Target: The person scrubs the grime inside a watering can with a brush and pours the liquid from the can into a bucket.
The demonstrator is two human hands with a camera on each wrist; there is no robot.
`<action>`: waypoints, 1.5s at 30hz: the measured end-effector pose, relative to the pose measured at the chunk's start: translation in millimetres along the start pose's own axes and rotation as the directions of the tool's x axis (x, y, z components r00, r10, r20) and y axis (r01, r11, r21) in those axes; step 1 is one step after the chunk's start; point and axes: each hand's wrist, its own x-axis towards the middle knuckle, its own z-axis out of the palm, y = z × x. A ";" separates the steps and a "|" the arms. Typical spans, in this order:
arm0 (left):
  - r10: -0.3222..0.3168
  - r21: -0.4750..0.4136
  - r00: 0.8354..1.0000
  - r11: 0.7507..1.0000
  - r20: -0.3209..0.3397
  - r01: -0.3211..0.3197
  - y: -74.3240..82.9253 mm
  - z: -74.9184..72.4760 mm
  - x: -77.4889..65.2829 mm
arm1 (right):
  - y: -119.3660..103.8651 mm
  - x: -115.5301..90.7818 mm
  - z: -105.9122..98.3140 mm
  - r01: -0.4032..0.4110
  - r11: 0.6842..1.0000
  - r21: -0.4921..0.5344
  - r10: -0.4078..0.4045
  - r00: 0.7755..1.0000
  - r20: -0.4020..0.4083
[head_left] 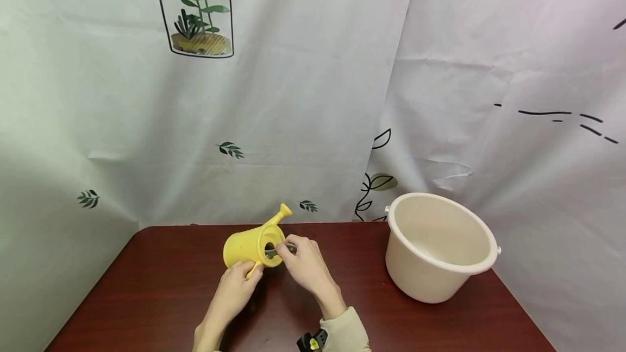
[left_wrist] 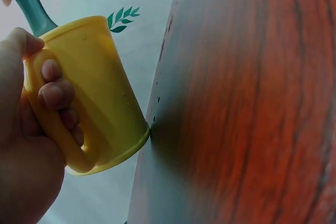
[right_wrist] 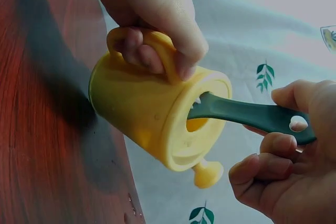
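Observation:
A yellow toy watering can [head_left: 243, 247] is tipped on its side just above or against the table, its mouth facing right and its spout pointing up in the head view. My left hand [head_left: 236, 288] grips its handle, fingers wrapped through the loop in the left wrist view. My right hand [head_left: 308, 265] pinches the end of a dark green handle with a hanging hole, apparently a brush [right_wrist: 247, 113]. White bristle-like tips show at the can's opening; the rest of its head is hidden inside the can [right_wrist: 142, 111].
A cream bucket [head_left: 425, 281] stands on the right side of the dark red-brown wooden table [head_left: 161, 297]. Behind the table hangs a pale cloth [head_left: 293, 96] printed with leaves and jars. A few water drops [right_wrist: 131, 203] lie near the table edge.

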 end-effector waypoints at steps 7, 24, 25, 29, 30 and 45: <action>0.017 0.006 1.000 1.000 -0.018 -0.017 -0.6 0.0 -0.5 | 2.1 0.2 2.8 0.037 0.999 -0.009 -0.037 0.999 0.013; 0.028 0.013 0.999 1.000 -0.021 -0.028 -1.9 1.2 -0.5 | 12.8 2.3 18.5 0.152 0.982 -0.117 -0.144 0.987 0.071; 0.030 0.013 0.999 0.999 -0.020 -0.030 -2.0 1.3 -0.3 | 13.5 2.5 19.7 0.144 0.983 -0.111 -0.136 0.988 0.073; 0.027 0.008 1.000 1.000 -0.015 -0.027 -1.4 1.1 0.5 | 15.4 2.9 23.0 0.133 0.986 -0.104 -0.127 0.990 0.065; 0.026 0.007 1.000 1.000 -0.012 -0.026 -1.4 1.2 0.8 | 15.9 2.9 23.6 0.133 0.986 -0.103 -0.127 0.990 0.059; 0.002 -0.009 1.000 1.000 0.002 -0.002 -3.8 0.5 -0.7 | 15.0 3.0 16.8 0.172 0.982 -0.076 -0.169 0.985 0.047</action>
